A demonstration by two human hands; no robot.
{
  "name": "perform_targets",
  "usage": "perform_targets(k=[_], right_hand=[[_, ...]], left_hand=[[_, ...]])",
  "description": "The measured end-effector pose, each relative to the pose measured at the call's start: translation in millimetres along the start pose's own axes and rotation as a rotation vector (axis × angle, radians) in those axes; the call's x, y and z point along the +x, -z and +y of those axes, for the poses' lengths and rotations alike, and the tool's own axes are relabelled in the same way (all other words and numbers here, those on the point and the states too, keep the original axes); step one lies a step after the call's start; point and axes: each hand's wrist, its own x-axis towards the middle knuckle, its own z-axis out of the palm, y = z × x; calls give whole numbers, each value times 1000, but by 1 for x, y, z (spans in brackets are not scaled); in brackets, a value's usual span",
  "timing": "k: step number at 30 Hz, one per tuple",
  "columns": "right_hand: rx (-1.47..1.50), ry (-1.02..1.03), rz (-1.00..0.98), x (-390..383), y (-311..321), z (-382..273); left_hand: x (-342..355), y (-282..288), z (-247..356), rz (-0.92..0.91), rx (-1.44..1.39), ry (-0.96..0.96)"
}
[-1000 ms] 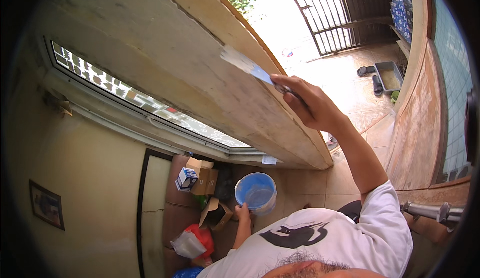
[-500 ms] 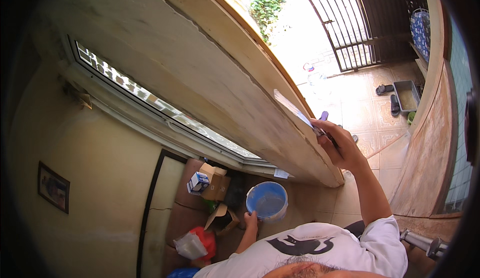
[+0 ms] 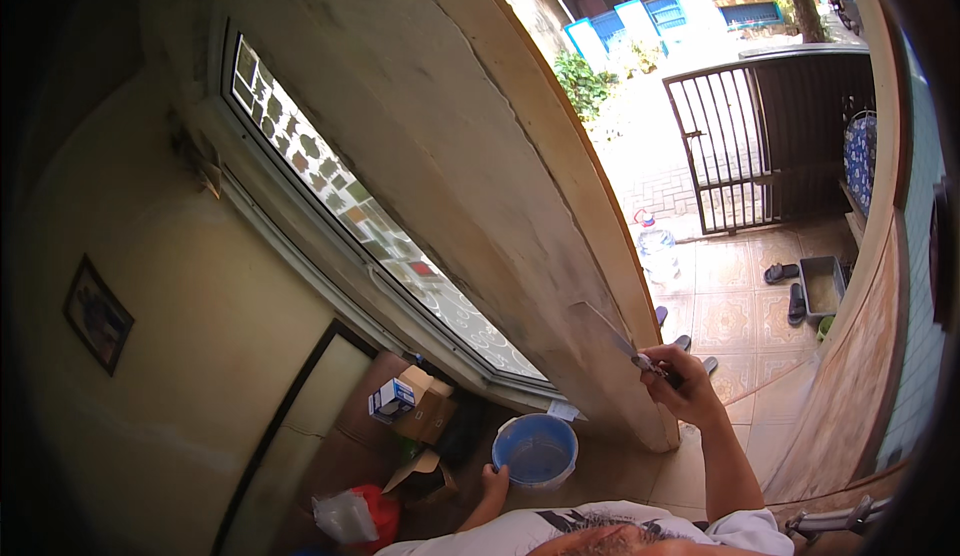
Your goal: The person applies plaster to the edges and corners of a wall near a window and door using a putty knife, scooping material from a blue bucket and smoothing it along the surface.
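Observation:
My right hand is closed around the handle of a putty knife. Its thin metal blade points up and left, close against the wall near the doorway's edge; whether it touches I cannot tell. Grey patches and a long ridge mark that wall. Lower down, my left hand grips the rim of a blue bucket. A little greyish material shows inside the bucket.
Left of the bucket are cardboard boxes, a blue-and-white box and a red bag. A window runs along the wall. Beyond the doorway are sandals, a grey basin and a metal gate.
The view has tilted up, showing more of the outdoors. The putty knife, which had white material along it, now shows a mostly bare blade. My left hand still holds the bucket.

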Motion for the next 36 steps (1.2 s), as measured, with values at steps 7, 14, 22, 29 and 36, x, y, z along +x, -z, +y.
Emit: perform_targets(k=[7,14,22,29,36], right_hand=[[-259,71,-47,-2,-20,1],[-241,-237,-163,-9,-51,29],[-439,-296,-300,2,-96,46],[-329,-262,-370,2,-124,72],[-316,-264,-385,5,-155,85]], left_hand=[[8,4,6,-5,-21,-60],[8,35,30,86,-155,-81],[3,83,77,215,-125,-177],[-21,138,154,253,38,-196],[-19,157,172,272,43,-225]])
